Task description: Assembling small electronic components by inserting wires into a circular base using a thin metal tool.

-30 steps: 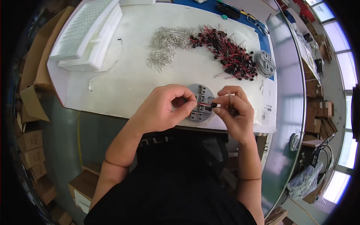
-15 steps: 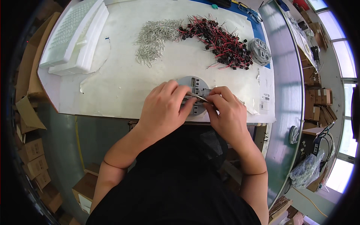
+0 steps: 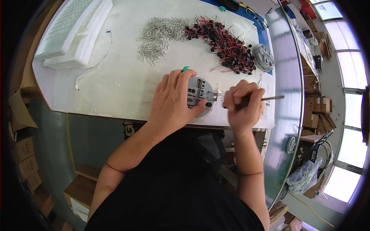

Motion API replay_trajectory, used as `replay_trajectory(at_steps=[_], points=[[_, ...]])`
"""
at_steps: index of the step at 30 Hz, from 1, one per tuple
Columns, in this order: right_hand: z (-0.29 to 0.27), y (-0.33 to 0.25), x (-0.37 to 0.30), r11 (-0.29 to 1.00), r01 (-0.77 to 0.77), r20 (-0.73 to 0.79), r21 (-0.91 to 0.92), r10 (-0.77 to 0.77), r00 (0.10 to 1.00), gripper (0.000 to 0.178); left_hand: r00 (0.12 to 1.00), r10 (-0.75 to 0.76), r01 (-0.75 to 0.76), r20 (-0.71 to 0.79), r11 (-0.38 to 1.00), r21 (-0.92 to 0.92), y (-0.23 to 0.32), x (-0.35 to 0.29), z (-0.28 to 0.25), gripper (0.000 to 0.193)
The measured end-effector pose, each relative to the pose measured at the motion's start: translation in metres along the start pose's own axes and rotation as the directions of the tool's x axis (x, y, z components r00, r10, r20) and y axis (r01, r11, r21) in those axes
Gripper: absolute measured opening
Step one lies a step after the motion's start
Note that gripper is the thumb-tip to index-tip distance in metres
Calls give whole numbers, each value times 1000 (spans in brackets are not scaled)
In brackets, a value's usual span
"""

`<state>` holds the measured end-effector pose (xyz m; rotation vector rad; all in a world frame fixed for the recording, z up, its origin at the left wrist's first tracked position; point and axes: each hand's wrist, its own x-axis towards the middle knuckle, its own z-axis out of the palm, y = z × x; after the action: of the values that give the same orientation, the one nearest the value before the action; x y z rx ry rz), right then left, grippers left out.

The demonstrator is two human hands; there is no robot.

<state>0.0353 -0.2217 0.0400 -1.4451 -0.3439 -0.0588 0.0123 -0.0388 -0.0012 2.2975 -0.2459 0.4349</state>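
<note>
A grey round fixture [image 3: 202, 84] with slots and dark parts lies near the front edge of the table. My left hand [image 3: 172, 98] grips its left side, the thumb across its near part and the fingers along its far rim. A small green piece [image 3: 185, 69] shows at the fingertips; what it belongs to is hidden. Just right of the fixture, my right hand [image 3: 244, 104] is closed round the dark handle of a screwdriver-like tool, somewhat blurred. Its thin metal shaft [image 3: 274, 98] points right, away from the fixture.
Beyond the fixture lie a heap of silvery bent metal pins [image 3: 154, 36] and a heap of black parts with red wires [image 3: 227, 46]. Another grey round fixture [image 3: 264, 57] stands at the right. White foam trays [image 3: 73, 34] are stacked at the left; glasses [image 3: 257, 17] lie at the back.
My hands have parted. The right hand has moved right with the metal tool, while the left has settled on the fixture, uncovering more of its face.
</note>
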Motion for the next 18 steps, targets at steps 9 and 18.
replay_trajectory(at_steps=[9,18], points=[[12,57,-10,962,242,7,129,-245,970,40,999,-23,25,26,997,-68,-3,0,-3,71],[24,12,24,995,-84,-37,-53,83,996,36,998,14,-20,-67,996,-86,-8,-9,-11,54]])
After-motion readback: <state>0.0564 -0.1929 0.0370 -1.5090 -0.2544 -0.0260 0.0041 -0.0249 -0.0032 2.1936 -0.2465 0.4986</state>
